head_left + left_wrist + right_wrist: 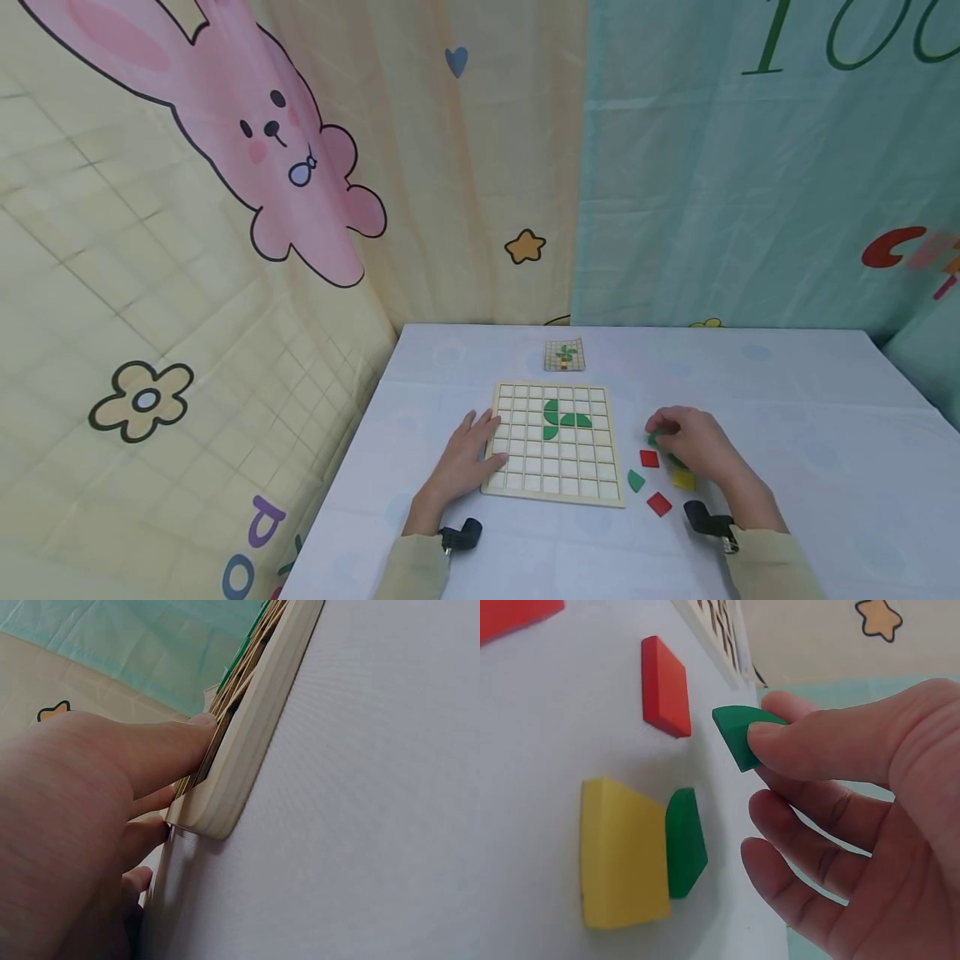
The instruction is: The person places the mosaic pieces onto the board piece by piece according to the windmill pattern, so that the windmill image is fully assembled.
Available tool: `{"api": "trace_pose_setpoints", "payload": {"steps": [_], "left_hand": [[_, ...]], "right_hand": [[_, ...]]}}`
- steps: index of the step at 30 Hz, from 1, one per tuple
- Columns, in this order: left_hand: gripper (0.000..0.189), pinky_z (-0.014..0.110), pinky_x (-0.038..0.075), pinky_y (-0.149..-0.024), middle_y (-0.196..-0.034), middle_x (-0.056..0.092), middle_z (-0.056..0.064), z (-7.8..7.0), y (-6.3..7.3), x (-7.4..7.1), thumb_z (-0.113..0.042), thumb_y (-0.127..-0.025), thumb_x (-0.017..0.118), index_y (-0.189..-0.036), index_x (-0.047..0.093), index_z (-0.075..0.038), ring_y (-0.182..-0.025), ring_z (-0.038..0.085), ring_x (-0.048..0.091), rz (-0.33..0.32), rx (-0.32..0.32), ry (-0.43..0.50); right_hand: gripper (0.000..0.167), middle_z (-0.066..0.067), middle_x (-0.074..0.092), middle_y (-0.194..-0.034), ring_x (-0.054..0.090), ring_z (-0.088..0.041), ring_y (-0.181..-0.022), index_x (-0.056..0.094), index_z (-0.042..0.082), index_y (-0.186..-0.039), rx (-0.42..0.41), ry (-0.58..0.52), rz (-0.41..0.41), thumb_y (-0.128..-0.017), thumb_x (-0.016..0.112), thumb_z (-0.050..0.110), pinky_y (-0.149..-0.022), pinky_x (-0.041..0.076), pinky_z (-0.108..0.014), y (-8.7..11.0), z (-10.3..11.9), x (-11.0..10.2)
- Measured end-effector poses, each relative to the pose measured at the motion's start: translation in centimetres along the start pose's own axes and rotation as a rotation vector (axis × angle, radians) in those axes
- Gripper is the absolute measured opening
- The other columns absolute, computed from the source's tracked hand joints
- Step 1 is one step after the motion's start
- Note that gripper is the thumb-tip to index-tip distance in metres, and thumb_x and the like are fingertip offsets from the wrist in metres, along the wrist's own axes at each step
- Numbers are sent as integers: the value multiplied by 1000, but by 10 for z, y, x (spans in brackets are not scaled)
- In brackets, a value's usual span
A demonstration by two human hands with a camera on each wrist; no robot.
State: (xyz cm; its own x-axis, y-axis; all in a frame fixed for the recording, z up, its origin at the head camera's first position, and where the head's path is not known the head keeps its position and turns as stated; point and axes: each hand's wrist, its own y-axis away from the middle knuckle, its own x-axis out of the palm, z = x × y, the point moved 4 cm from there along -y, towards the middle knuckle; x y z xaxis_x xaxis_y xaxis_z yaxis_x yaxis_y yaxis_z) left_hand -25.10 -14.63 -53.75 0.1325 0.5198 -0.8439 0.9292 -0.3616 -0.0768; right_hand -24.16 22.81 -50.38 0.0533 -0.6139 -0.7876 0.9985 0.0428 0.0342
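A square wooden grid board [517, 485] lies on the table, with several green quarter-circle pieces [576, 420] set in its upper middle cells. My left hand [467, 457] rests on the board's left edge, fingers spread, the thumb on its rim. To the right of the board, my right hand [693, 440] pinches a green quarter-circle block [739, 735] between thumb and forefinger, held above the table. Beneath it lie another green block [684, 844], a yellow square block [626, 855] and a red square block [666, 686].
A small pattern card [564, 355] with a printed grid lies behind the board. Nearer the front are a loose green block [636, 480] and a second red block [659, 504]. Printed curtains [480, 167] hang behind and left of the white table [787, 400].
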Motion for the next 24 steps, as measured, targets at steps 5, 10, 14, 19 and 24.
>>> {"api": "trace_pose_setpoints", "payload": {"steps": [5, 10, 14, 19, 24], "left_hand": [[66, 57, 18, -119, -163, 30, 6, -2, 0, -1, -38, -97, 63, -154, 42, -12, -153, 34, 12, 2, -16, 23], [66, 57, 18, -119, -163, 30, 6, -3, 2, -2, -38, -97, 63, -155, 42, -12, -153, 34, 11, 2, -29, 42], [66, 58, 18, -119, -163, 30, 6, -1, 3, 0, -39, -98, 63, -155, 42, -12, -153, 34, 11, 2, -26, 38], [66, 57, 17, -119, -164, 28, 5, -3, 3, -1, -39, -98, 62, -155, 41, -13, -153, 33, 9, 10, -33, 43], [68, 55, 15, -120, -165, 27, 4, -2, 2, 0, -41, -98, 61, -156, 39, -15, -154, 31, 8, 18, -38, 26]], "right_hand": [[15, -6, 66, -99, 56, -26, -90, 74, 10, -99, -21, -19, -3, -88, 72, 1, -73, 56, -38, -1, 10, -1], [16, -6, 65, -100, 56, -26, -89, 75, 10, -99, -18, -36, 13, -88, 70, 0, -69, 56, -34, -3, 18, 2], [16, -5, 66, -101, 57, -24, -89, 75, 11, -99, -40, -28, 6, -88, 70, 0, -74, 57, -37, -6, 24, 8], [18, -4, 66, -101, 57, -24, -89, 74, 13, -98, -64, -25, -1, -89, 68, -1, -74, 56, -36, -12, 29, 12], [20, -3, 68, -100, 58, -24, -90, 74, 13, -100, -74, -32, -8, -89, 68, -1, -76, 56, -38, -16, 36, 17]]}}
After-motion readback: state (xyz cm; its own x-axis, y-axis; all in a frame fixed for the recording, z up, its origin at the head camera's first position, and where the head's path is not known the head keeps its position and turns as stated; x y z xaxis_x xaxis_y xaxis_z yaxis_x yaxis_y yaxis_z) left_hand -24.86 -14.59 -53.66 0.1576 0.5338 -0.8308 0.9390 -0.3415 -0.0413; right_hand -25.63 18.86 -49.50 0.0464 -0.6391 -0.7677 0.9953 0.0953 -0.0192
